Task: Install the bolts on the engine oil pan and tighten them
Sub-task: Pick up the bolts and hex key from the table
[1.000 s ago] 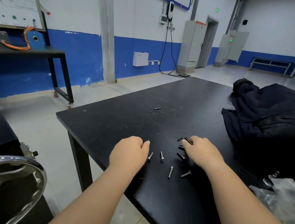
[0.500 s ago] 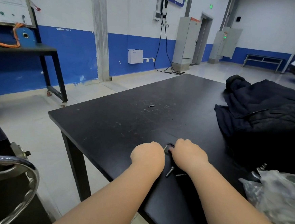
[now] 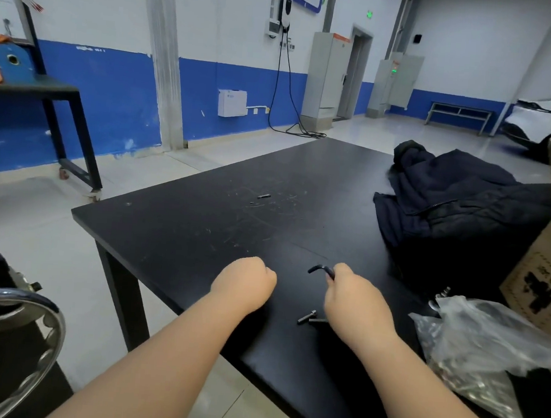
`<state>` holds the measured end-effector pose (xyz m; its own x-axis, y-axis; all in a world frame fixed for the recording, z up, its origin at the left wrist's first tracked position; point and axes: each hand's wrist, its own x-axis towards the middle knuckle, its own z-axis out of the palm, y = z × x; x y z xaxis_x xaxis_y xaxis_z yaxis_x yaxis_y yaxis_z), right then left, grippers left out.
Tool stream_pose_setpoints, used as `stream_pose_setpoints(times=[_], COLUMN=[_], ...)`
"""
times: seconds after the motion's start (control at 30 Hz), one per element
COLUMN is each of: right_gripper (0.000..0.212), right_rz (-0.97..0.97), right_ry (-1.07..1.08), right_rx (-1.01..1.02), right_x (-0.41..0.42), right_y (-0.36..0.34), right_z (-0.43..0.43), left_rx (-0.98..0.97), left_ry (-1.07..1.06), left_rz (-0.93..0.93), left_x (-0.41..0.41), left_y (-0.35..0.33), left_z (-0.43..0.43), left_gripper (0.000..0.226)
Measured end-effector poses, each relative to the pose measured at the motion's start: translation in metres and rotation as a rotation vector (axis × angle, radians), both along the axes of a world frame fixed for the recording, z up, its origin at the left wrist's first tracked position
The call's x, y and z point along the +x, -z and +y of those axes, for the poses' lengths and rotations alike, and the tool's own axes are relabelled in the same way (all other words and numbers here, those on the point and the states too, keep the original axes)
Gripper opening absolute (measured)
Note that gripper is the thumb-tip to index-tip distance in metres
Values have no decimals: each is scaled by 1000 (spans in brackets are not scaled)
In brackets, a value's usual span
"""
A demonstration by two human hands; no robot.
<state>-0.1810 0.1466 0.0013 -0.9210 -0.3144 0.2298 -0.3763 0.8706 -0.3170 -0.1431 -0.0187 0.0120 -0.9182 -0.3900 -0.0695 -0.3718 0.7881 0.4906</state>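
Both forearms are reaching out over the near edge of a black table (image 3: 173, 233), bare from the elbow down. The left hand (image 3: 245, 284) is curling into a loose fist, knuckles up, sitting on the tabletop; fingers are folded together, but I can't tell if there's anything inside it. The right hand (image 3: 356, 301) is angling inward with its fingers pinching down on a black hex key (image 3: 320, 269), and the bent short end is sticking out to the left, just above the surface.

Two bolts (image 3: 308, 317) are lying on the table right by the right wrist, between the two hands. One is a small silvery thing with a cap head; the other is half tucked under the wrist, so I can't make out much. Another tiny dark piece (image 3: 263, 196) is sitting well apart, farther up the table, among a lot of pale scratches in the matte top.

Off to the right, a crinkly clear plastic bag (image 3: 488, 341) is slumping on the table with what looks like shiny metal hardware piling up inside. Behind it, a brown cardboard box (image 3: 539, 279) is leaning in, and a dark padded jacket (image 3: 459, 203) is heaped up, soft and rumpled. A chrome curved bar (image 3: 28, 321) is poking in at the lower left.
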Motion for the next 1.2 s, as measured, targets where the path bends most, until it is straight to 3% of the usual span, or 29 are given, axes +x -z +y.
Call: stream_pose_setpoints(times=[0.13,0.23,0.33,0.5,0.63,0.73,0.83,0.93,1.03,1.1,1.2], right_gripper=[13,13,14,20,24,22,22,17,16,18,22], right_rz=[139,193,182,235,231,107,97,163,194,205,235], right_ry=[-142,-298,-324,-255,-207,-185,-367,-628,-739,-766,-851], right_rx=[149,274,278,324,320,82,-129,1,134,105,9], right_x=[22,19,14,15,27,56,106,155,187,201,228], right_y=[12,16,15,18,16,3,-18,-33,-40,-44,-53], right_z=[-12,-17,-18,-18,-19,-24,-45,-70,-87,-96,-111], left_rx=[1049,1499,1797,1941,1949,2013,2076,2224,2315,2357,2346], left_ry=[-210,-243,-270,-307,-397,-470,-524,-452,-409,-447,-500], left_rz=[154,161,120,138,169,188,263,403,600,585,636], left_x=[50,91,111,119,125,132,141,161,188,209,244], left_y=[-2,5,9,3,6,13,14,2,-10,-17,-24], left_z=[1,0,-5,2,16,22,26,32,27,16,-2], left_gripper=[23,31,31,23,36,48,34,23,19,11,23])
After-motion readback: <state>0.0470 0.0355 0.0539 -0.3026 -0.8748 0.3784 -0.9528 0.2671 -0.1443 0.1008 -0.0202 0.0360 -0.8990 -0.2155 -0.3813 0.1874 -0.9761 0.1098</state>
